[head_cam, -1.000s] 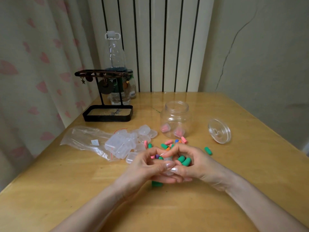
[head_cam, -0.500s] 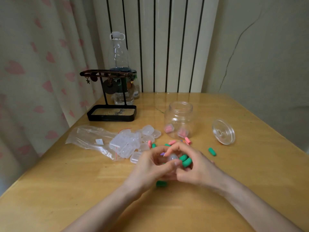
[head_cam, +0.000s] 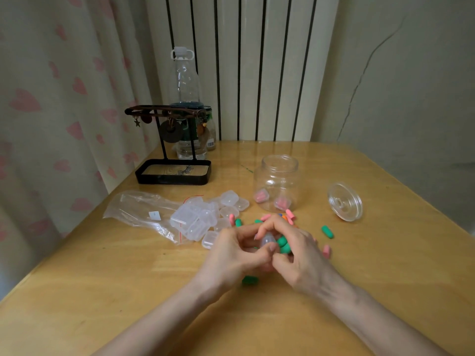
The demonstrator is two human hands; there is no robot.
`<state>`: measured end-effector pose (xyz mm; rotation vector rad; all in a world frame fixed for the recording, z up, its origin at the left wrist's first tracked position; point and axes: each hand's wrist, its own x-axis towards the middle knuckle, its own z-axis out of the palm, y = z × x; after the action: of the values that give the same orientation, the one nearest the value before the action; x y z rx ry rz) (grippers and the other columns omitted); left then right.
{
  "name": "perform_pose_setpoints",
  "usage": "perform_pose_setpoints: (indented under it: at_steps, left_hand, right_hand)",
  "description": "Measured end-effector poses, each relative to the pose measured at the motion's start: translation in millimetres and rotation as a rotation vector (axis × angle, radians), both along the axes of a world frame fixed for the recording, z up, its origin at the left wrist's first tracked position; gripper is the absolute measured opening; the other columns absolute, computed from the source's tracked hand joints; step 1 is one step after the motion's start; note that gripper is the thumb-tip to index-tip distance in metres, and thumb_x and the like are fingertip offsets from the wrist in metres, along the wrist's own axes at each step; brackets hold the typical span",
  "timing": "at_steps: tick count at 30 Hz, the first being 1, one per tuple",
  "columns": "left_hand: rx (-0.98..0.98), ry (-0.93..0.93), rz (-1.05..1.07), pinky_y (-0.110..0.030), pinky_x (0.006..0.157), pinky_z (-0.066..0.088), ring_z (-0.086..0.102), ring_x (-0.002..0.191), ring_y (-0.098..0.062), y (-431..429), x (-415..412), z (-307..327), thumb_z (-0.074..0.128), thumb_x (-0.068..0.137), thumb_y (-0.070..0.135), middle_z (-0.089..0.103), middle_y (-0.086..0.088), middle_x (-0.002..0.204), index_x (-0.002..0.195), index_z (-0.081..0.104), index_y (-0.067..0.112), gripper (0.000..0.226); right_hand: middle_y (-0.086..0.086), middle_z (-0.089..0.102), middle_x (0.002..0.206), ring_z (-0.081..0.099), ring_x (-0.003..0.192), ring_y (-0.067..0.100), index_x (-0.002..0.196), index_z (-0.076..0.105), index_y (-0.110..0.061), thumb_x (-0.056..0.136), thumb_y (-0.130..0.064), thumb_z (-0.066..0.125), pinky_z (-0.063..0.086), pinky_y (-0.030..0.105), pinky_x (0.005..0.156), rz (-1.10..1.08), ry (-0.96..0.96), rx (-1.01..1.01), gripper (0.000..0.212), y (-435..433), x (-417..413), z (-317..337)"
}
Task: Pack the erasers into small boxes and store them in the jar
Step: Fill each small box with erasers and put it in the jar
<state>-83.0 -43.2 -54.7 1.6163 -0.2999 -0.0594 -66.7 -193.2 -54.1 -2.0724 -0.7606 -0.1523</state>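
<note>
My left hand [head_cam: 235, 255] and my right hand [head_cam: 299, 255] meet above the table's middle, both pinching one small clear box [head_cam: 267, 239]. Green erasers [head_cam: 284, 245] show right beside that box, partly hidden by my right fingers. Loose green and pink erasers [head_cam: 327, 231] lie scattered around my hands, one green eraser [head_cam: 249, 280] under my wrists. The clear jar [head_cam: 279, 182] stands open behind them with two filled boxes holding pink erasers [head_cam: 261, 196] inside. A pile of empty small boxes [head_cam: 203, 218] lies to the left.
The jar's clear lid [head_cam: 344, 201] lies on the table to the right. A crumpled plastic bag [head_cam: 140, 208] lies left of the boxes. A black jewellery stand [head_cam: 174, 170] and a plastic bottle [head_cam: 186, 104] stand at the back left, near the curtain.
My hands have stayed together over the same spot, and the fingers have shifted on the small box. The camera has tilted slightly.
</note>
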Motion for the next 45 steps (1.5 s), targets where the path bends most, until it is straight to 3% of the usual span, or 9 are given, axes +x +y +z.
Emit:
perform_pose_setpoints:
  at_steps: [7, 10, 16, 22, 28, 33, 40, 43, 45]
  left_hand:
    - [-0.121, 0.145, -0.156, -0.035, 0.081, 0.057, 0.071, 0.082, -0.024, 8, 0, 9, 0.066, 0.081, 0.011, 0.071, -0.017, 0.091, 0.110, 0.054, -0.005, 0.035]
    - [-0.129, 0.155, -0.197, -0.036, 0.083, 0.056, 0.068, 0.093, -0.026, 11, 0, 9, 0.067, 0.081, 0.004, 0.070, -0.018, 0.100, 0.113, 0.055, -0.002, 0.035]
    - [-0.131, 0.139, -0.233, -0.034, 0.081, 0.056, 0.068, 0.096, -0.034, 9, -1, 9, 0.058, 0.085, -0.001, 0.069, -0.018, 0.103, 0.116, 0.052, -0.003, 0.031]
    - [-0.133, 0.159, -0.233, -0.036, 0.081, 0.056, 0.067, 0.095, -0.030, 11, -1, 7, 0.062, 0.082, -0.001, 0.068, -0.020, 0.102, 0.111, 0.053, -0.004, 0.030]
    - [-0.162, 0.166, -0.153, -0.033, 0.073, 0.057, 0.070, 0.083, -0.026, 7, -2, 5, 0.064, 0.078, -0.006, 0.071, -0.021, 0.092, 0.103, 0.058, 0.001, 0.026]
    - [-0.159, 0.183, -0.182, -0.034, 0.076, 0.057, 0.069, 0.090, -0.032, 9, -1, 9, 0.065, 0.076, 0.001, 0.071, -0.020, 0.096, 0.111, 0.056, -0.002, 0.035]
    - [-0.172, 0.168, -0.165, -0.036, 0.077, 0.057, 0.069, 0.090, -0.030, 8, -3, 9, 0.062, 0.080, -0.006, 0.069, -0.024, 0.098, 0.112, 0.055, -0.004, 0.033]
    - [-0.181, 0.174, -0.154, -0.035, 0.074, 0.057, 0.069, 0.087, -0.030, 5, -5, 8, 0.061, 0.079, -0.009, 0.069, -0.025, 0.096, 0.111, 0.054, -0.005, 0.033]
    - [-0.171, 0.184, -0.133, -0.034, 0.073, 0.057, 0.069, 0.086, -0.029, 4, -5, 7, 0.061, 0.079, -0.010, 0.069, -0.027, 0.096, 0.111, 0.054, -0.006, 0.033]
  right_hand:
    - [0.024, 0.050, 0.105, 0.043, 0.056, 0.026, 0.102, 0.062, -0.029, 0.073, -0.021, 0.059, 0.036, 0.037, 0.056, 0.263, 0.371, 0.154, 0.030, -18, 13, 7]
    - [0.035, 0.050, 0.105, 0.048, 0.098, 0.049, 0.102, 0.063, -0.031, 0.070, -0.027, 0.063, 0.045, 0.038, 0.077, 0.268, 0.349, 0.121, 0.032, -20, 16, 5]
    - [0.032, 0.048, 0.077, 0.051, 0.061, 0.032, 0.109, 0.065, -0.023, 0.081, -0.014, 0.066, 0.049, 0.025, 0.083, 0.357, 0.401, 0.119, 0.030, -33, 19, 9]
    - [-0.011, 0.047, 0.064, 0.042, 0.054, 0.009, 0.094, 0.067, -0.032, 0.076, -0.008, 0.067, 0.040, 0.022, 0.052, 0.328, 0.435, 0.145, 0.030, -29, 18, 5]
    - [0.020, 0.058, 0.109, 0.050, 0.113, 0.036, 0.092, 0.063, -0.037, 0.064, -0.032, 0.065, 0.043, 0.049, 0.094, 0.242, 0.308, 0.109, 0.029, -20, 15, 2]
    - [0.013, 0.049, 0.073, 0.048, 0.066, 0.044, 0.098, 0.064, -0.028, 0.074, -0.023, 0.069, 0.045, 0.046, 0.060, 0.330, 0.399, 0.192, 0.025, -28, 17, 6]
    - [-0.018, 0.052, 0.059, 0.051, 0.086, 0.057, 0.100, 0.059, -0.012, 0.075, -0.011, 0.067, 0.042, 0.043, 0.069, 0.285, 0.399, 0.200, 0.026, -29, 19, 2]
    - [0.012, 0.056, 0.073, 0.053, 0.071, 0.044, 0.096, 0.061, -0.018, 0.072, -0.013, 0.067, 0.042, 0.034, 0.054, 0.275, 0.404, 0.198, 0.025, -28, 17, 4]
    - [0.029, 0.054, 0.095, 0.042, 0.103, 0.061, 0.093, 0.061, -0.019, 0.068, -0.020, 0.068, 0.045, 0.038, 0.058, 0.263, 0.392, 0.193, 0.027, -26, 15, 2]
